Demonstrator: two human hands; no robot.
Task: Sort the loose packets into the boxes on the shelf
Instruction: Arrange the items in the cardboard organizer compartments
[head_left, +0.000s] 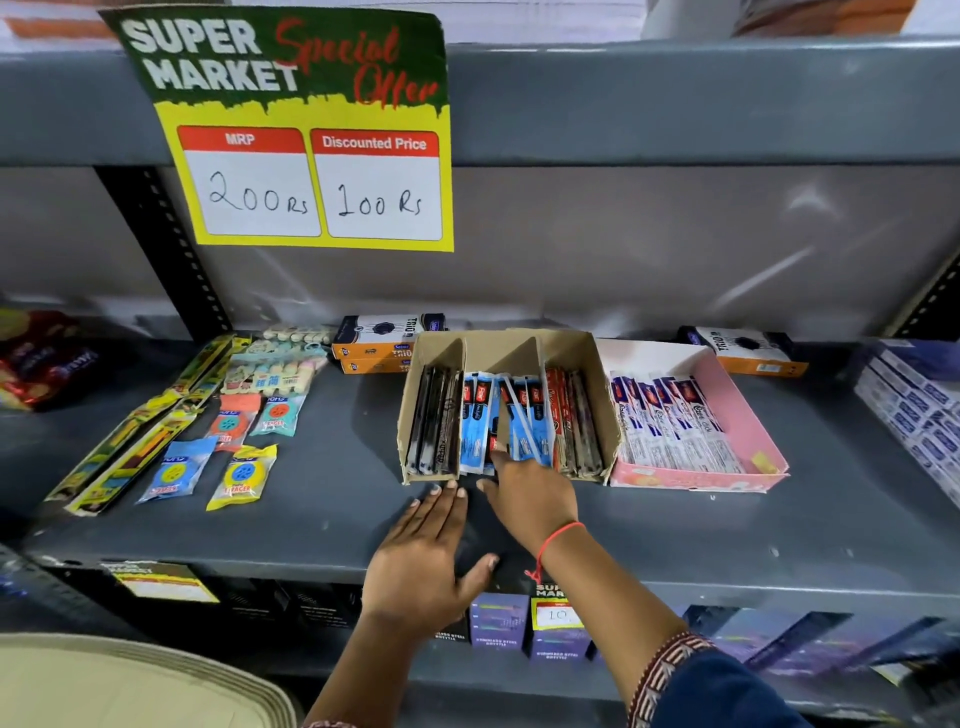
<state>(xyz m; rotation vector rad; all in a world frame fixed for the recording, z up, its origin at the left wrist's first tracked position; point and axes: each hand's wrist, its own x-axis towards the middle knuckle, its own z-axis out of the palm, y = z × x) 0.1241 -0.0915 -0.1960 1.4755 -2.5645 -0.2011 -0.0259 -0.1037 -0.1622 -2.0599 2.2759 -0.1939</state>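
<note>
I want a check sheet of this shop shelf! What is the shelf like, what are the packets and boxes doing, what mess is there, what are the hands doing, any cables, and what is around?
Surface: grey metal shelf, dusty-looking.
Job's things: brown divided box holds dark, blue and red packets in three sections; blue packets lie crooked. Pink box holds white packets in a row.
Clutter: loose eraser packets and long yellow packets lie at the left.
Grippers: left hand flat on the shelf; right hand touches the blue packets.
Cables: nothing seen.
Surroundings: offer sign above; purple boxes on the shelf below.
</note>
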